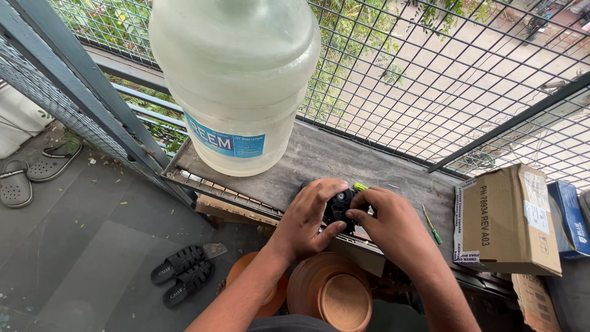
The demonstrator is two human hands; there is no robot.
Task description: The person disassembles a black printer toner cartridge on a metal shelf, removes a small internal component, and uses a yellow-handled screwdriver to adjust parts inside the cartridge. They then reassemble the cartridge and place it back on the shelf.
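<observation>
Landmark is the grey shelf (381,169) along the mesh railing (467,74); we go left to right from it. Left of the shelf, on the floor: grey clogs (15,181), then black sandals (184,273) below its left end. On the shelf's left end stands a big translucent water jug (236,80), upright.

At the shelf's front edge, mid-span, our left hand (307,215) and right hand (390,227) are together, both clamped on a small black device (339,208); a yellow-green bit (360,186) pokes out at its top. Below that edge: stacked clay pots (335,289).

Right of our hands, a green-handled screwdriver (432,226) lies loose on the shelf. At the shelf's right end, a cardboard box (510,218), blue carton (571,215) beside it.

Risk, our read: device sits right at the lip, so a slipped grip drops it onto the pots. An elbow nudge could roll the screwdriver off too.
</observation>
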